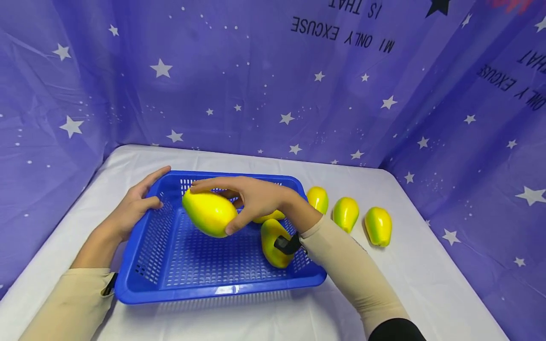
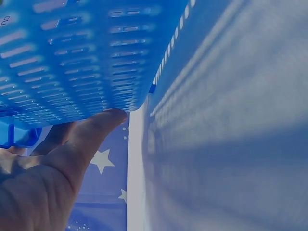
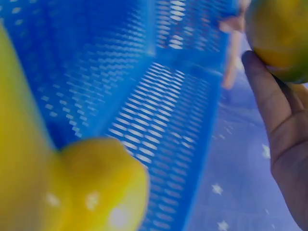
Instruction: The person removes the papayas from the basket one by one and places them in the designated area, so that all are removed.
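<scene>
A glossy yellow-green mango [image 1: 207,214] is in my right hand [image 1: 258,199], gripped between thumb and fingers above the blue plastic basket [image 1: 217,290]. The right wrist view catches the same mango [image 3: 281,36] at its upper right edge. My left hand [image 1: 132,206] grips the basket's left rim, thumb over the inner side and fingers outside. Inside, at the basket's right end, lie a mango [image 1: 273,244] partly behind a black wrist strap and another mango [image 1: 273,216] mostly hidden by my right hand. From the left wrist, the basket's slotted wall [image 2: 82,62] shows above the left hand [image 2: 53,178].
To the right of the basket, three more mangoes lie in a row on the white tablecloth [image 1: 426,284]: a left mango [image 1: 317,199], a middle mango [image 1: 346,214] and a right mango [image 1: 378,226]. A purple star-printed curtain [image 1: 239,85] encloses the table's back and sides.
</scene>
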A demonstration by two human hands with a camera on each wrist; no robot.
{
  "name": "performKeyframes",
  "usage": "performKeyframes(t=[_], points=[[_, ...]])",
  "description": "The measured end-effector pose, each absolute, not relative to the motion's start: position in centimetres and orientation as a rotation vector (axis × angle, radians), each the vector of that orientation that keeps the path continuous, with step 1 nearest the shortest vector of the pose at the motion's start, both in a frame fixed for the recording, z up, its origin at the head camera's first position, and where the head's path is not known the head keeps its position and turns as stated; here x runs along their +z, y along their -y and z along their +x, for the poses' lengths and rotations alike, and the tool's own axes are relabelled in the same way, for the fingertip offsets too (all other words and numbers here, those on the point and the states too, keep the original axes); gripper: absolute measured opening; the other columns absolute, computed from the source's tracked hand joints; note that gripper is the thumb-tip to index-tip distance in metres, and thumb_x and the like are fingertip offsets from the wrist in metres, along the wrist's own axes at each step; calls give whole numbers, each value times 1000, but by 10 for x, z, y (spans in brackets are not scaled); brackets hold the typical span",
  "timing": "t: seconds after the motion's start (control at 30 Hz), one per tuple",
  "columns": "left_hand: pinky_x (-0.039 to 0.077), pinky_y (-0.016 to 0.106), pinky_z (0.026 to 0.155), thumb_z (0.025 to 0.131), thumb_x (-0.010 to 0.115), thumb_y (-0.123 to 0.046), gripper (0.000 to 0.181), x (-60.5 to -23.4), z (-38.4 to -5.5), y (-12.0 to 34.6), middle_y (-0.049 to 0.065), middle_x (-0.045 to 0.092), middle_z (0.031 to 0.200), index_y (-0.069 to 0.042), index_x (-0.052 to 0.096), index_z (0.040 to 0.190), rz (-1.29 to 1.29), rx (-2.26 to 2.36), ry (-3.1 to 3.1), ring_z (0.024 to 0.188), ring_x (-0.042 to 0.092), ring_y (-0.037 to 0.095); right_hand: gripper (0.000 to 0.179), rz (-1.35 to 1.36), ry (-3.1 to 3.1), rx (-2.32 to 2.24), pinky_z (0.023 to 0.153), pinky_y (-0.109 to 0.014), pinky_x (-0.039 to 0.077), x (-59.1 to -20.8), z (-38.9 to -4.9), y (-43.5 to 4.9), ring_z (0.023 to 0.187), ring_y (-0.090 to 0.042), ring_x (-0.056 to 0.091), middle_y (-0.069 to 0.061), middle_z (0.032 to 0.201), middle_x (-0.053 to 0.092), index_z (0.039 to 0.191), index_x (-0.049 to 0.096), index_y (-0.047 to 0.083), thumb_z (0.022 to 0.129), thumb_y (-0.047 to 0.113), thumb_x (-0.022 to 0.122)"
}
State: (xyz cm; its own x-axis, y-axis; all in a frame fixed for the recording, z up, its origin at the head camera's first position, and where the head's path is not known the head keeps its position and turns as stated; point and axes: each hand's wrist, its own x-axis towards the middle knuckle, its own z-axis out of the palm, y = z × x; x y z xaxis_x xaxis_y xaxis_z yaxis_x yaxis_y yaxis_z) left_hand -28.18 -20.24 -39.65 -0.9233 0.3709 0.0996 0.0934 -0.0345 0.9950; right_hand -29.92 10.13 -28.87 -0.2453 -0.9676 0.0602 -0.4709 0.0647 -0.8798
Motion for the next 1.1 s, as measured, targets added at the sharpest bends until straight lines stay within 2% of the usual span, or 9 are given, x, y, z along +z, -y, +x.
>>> performKeyframes(t=[0.17, 0.47, 0.87, 1.1], points=[[57, 49, 68, 91, 40, 6, 76, -399, -283, 195, 18, 42, 139, -30, 23, 156, 467, 2003, -2101, 97, 65, 31, 86, -1420, -1804, -1260, 97, -42, 48, -282, -296, -120, 129, -21, 45, -14, 156, 25, 148, 30, -4, 74, -2, 74], [56, 53, 67, 90, 39, 8, 79, -400, -284, 190, 25, 33, 144, -31, 22, 156, 464, 2022, -2050, 98, 65, 31, 85, -1344, -1953, -1374, 92, -45, 51, -268, -291, -146, 123, -25, 54, -11, 155, 30, 149, 32, -2, 74, -3, 73], [57, 49, 64, 90, 41, 10, 79, -399, -287, 196, 13, 44, 135, -31, 25, 155, 478, 2057, -2036, 93, 67, 27, 87, -1246, -2044, -1565, 96, -48, 47, -251, -284, -184, 125, -31, 51, -9, 149, 38, 149, 32, -2, 75, 5, 79], [58, 47, 63, 90, 41, 9, 79, -398, -286, 201, 10, 43, 134, -32, 25, 155, 462, 2046, -2072, 92, 67, 24, 87, -1188, -2094, -1577, 92, -49, 50, -261, -281, -210, 126, -33, 50, -7, 153, 33, 150, 32, 2, 76, 5, 77]])
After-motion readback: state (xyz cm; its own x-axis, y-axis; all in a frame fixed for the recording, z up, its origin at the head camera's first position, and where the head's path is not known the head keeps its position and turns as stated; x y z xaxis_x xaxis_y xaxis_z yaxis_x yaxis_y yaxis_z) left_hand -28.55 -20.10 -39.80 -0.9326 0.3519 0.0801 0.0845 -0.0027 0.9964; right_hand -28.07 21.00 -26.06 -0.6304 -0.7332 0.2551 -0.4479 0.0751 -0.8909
